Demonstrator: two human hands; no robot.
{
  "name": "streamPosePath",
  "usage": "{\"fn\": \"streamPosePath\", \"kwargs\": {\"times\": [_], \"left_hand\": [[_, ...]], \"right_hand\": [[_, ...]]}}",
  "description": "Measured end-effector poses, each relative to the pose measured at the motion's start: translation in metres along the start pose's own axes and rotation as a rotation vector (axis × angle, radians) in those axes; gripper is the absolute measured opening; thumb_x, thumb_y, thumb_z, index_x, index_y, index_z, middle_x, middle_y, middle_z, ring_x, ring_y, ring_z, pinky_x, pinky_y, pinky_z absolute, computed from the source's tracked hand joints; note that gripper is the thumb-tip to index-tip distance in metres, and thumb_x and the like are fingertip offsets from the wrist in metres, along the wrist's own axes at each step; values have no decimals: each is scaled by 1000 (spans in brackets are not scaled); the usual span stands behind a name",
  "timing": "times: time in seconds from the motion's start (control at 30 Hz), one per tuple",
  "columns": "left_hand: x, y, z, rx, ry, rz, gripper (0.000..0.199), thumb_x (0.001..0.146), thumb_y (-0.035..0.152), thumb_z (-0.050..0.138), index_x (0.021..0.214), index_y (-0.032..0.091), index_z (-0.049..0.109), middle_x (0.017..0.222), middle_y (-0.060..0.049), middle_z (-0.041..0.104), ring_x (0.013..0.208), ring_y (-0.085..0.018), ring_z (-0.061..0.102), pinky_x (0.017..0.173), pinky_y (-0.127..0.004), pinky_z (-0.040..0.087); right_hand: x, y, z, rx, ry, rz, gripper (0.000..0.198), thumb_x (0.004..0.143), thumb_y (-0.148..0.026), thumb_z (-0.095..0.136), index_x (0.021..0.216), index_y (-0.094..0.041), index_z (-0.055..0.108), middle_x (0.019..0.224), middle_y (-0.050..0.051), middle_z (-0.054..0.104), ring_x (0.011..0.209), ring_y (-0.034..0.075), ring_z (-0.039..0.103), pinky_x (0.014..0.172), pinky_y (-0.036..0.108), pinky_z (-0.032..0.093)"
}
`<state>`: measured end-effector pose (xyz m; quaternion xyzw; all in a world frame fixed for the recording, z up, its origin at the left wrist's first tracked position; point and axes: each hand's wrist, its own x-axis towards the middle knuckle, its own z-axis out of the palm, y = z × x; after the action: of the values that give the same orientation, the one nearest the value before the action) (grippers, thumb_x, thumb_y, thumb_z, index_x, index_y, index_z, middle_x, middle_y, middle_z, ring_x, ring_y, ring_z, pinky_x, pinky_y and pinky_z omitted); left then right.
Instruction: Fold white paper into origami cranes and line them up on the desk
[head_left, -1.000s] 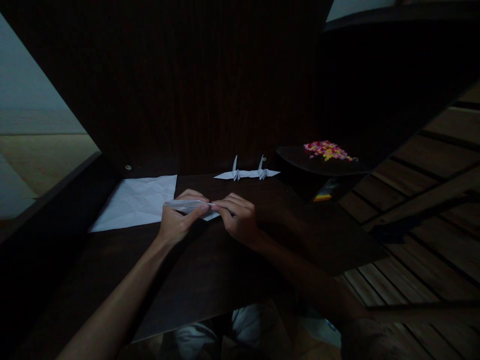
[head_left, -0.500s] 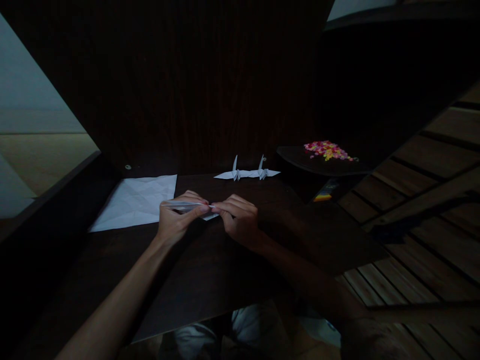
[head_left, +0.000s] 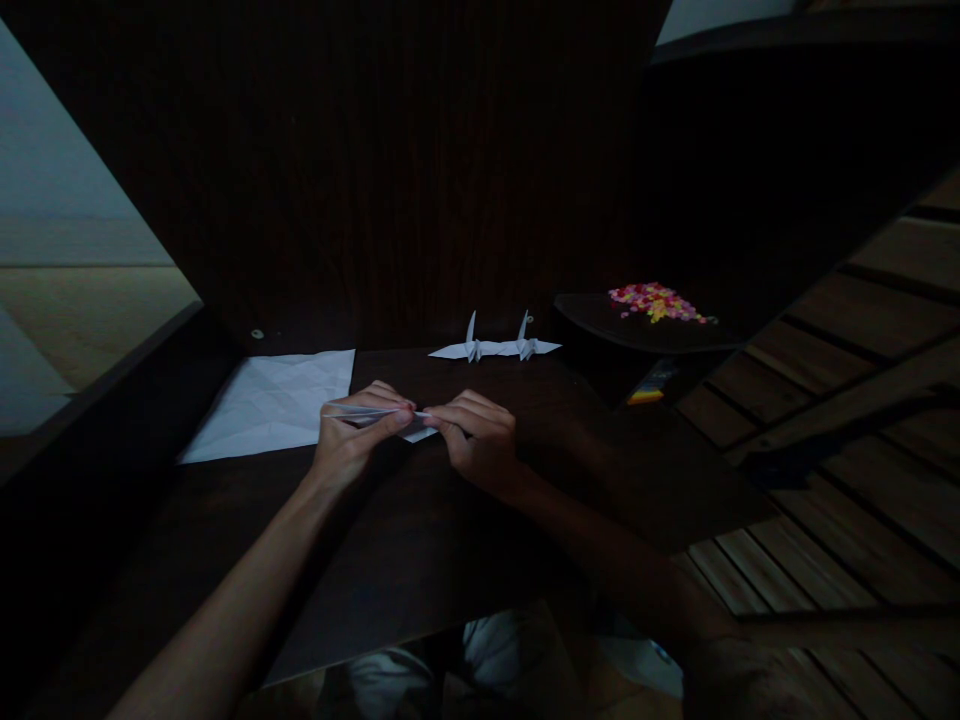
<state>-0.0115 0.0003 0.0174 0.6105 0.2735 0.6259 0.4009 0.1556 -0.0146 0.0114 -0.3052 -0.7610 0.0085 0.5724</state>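
Between my two hands is a piece of folded white paper [head_left: 418,432], held just above the dark desk. My left hand [head_left: 352,435] is closed on its left part, the thumb and fingers pinching near the middle fold. My right hand [head_left: 476,435] pinches the right end between thumb and fingertips. Parts of the paper are hidden by the fingers. Behind my hands two white origami cranes [head_left: 495,348] stand side by side, touching or nearly so. A creased white sheet [head_left: 281,400] lies flat to the left of my left hand.
The dark desk top [head_left: 390,560] has a raised side panel [head_left: 97,420] at left and a tall back panel [head_left: 390,180]. At right a rounded shelf [head_left: 592,315] bears a heap of small pink, red and yellow pieces [head_left: 656,302]. A slatted wooden surface [head_left: 862,480] lies farther right.
My left thumb has shifted slightly left along the fold, away from my right fingertips. Both hands keep their hold on the paper; everything else stays in place.
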Motion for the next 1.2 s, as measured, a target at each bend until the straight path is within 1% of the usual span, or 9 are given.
{"fn": "streamPosePath", "kwargs": {"times": [0.2,0.33,0.5,0.57,0.63,0.7,0.8,1.0,1.2], "left_hand": [[0,-3,0,-12,30,-6,7,66,24,78,68,18,74,69,-5,68,66,-17,61,56,-27,47],[0,-3,0,-45,54,-23,4,65,20,78,67,20,74,71,-3,69,70,-17,62,59,-26,47],[0,-5,-1,-86,27,-37,5,65,18,78,67,22,75,71,-3,70,73,-16,63,64,-26,49],[0,-5,-2,-73,28,-48,3,65,20,77,68,21,75,72,-4,70,72,-16,63,63,-26,49],[1,-5,-3,-55,44,-76,7,66,25,77,68,19,75,75,-5,70,71,-17,63,62,-27,49],[2,-4,-4,-52,80,-97,13,66,31,77,69,19,74,76,-6,70,71,-18,63,62,-28,49],[4,1,-4,-71,129,-99,14,64,33,78,64,20,74,74,-6,70,73,-18,62,64,-28,49],[6,5,-4,-80,143,-91,15,61,35,80,59,22,72,68,-5,67,74,-18,61,66,-30,49],[4,-1,-4,-60,102,-76,9,63,30,78,62,22,74,68,-5,68,74,-19,61,68,-31,49]], "right_hand": [[0,2,2,19,26,1,15,86,-19,58,79,-19,71,73,3,72,62,13,61,61,27,50],[1,3,3,47,54,-39,13,85,-16,59,78,-17,70,73,4,72,62,13,61,61,27,50],[1,2,2,33,28,-31,13,85,-16,59,79,-16,70,72,4,71,62,13,61,61,27,50],[0,2,2,19,16,-17,13,85,-17,59,79,-17,70,72,4,71,62,13,60,61,27,49],[0,3,1,7,15,-2,13,86,-18,58,79,-17,70,72,3,71,62,13,60,62,28,49],[-1,4,1,-8,26,13,14,85,-19,59,79,-18,71,73,3,71,63,14,59,63,29,49],[0,5,-1,-25,32,11,12,84,-18,59,80,-19,71,73,4,71,67,16,59,65,32,49],[4,3,-3,-50,-39,3,9,84,-20,60,84,-19,69,80,4,71,73,17,59,77,38,46],[4,4,-1,-88,-86,6,7,83,-23,63,85,-21,70,81,4,71,80,19,56,76,37,45]]}}
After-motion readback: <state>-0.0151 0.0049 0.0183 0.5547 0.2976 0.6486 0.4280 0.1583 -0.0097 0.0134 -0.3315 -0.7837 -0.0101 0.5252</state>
